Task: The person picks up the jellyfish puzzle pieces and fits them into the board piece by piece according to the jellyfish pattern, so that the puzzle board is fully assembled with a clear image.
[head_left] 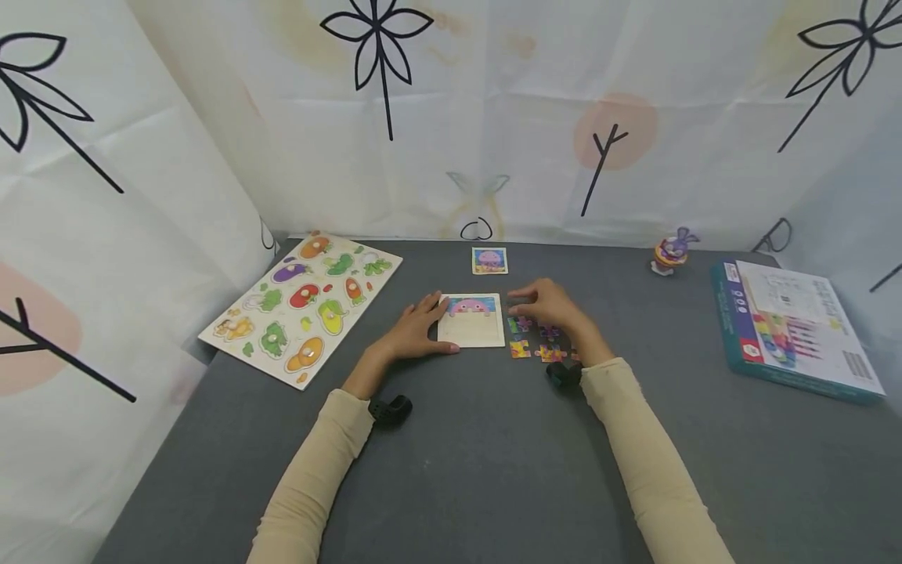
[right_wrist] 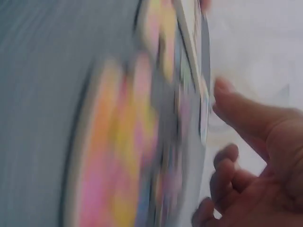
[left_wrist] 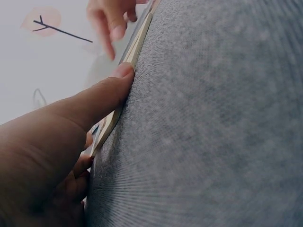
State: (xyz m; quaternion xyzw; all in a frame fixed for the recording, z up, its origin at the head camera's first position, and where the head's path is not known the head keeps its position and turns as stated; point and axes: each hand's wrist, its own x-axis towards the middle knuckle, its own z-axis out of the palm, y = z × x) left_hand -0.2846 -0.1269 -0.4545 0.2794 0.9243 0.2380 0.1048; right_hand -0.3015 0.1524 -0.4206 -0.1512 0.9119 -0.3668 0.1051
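Your beige sleeves [head_left: 313,470] lie nearest, stretched over the table [head_left: 479,470]. Your left hand [head_left: 416,329] rests on the left side of the puzzle board [head_left: 472,333], fingers spread, thumb at its near edge. Your right hand [head_left: 553,304] hangs just right of the board, fingers loosely bent away from the thumb, nothing visible between them. From those fingertips, the board's bare part lies left and near; the loose pieces [head_left: 520,349] lie on the near side, closer to your right hand. Neither board side looks clearly longer.
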